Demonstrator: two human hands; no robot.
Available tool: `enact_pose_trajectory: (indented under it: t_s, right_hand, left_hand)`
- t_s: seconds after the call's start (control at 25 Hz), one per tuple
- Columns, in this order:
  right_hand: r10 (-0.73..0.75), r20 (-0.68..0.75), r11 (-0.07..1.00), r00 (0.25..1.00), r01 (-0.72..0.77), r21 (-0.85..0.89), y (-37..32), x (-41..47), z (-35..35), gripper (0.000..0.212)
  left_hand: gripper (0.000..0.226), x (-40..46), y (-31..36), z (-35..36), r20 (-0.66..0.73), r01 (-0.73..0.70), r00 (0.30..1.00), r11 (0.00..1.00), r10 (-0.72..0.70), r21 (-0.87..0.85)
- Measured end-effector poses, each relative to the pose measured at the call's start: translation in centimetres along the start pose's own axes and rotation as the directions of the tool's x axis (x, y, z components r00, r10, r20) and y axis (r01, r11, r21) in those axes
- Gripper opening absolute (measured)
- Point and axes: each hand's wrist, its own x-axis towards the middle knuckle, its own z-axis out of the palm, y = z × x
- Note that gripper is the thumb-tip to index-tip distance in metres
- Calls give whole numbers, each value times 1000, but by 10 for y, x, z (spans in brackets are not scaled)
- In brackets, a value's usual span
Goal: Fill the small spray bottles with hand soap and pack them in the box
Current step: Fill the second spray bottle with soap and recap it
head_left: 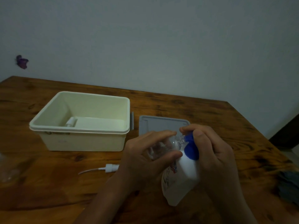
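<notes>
Wooden table under everything, wide enough, though any soap spilled there spreads along the grain. Cream box at the left, open, one white-capped spray bottle already lying inside against the near wall; grey lid flat just beside the box, partly hidden by the hands. White soap bottle with blue pump head standing at centre front, gripped by the right hand, fingers curled over the pump and nozzle. Small clear spray bottle tilted on its side in the left hand, fingers and thumb wrapped round the body, open neck pushed up against the blue spout. Main risk, as a judgement: narrow neck slipping off the spout on a hard press, sending soap over fingers and table. Second risk: bottle held close to horizontal, so soap running back out of the neck once some is in. Third: slick fingers loosening the hold on the smooth clear plastic. Dim light and blur hiding the fill level, so overfilling possible; level not readable here. Loose spray cap with its dip tube lying near the left wrist, easily knocked or dragged by the forearm.
</notes>
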Motion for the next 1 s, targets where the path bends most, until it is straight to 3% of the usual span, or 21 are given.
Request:
enact_pose_trajectory:
  t_s: [0.8, 1.0]
  right_hand:
    - [-3, -40, 998, 999, 6, 63, 5, -5, 5, 26]
    - [11, 9, 1000, 1000, -12, 28, 5, -7, 1, 24]
  left_hand:
    - [42, -2, 3, 1, -5, 4, 1000, 999, -4, -42]
    - [42, -5, 3, 0, -17, 20, 1000, 999, -21, -27]
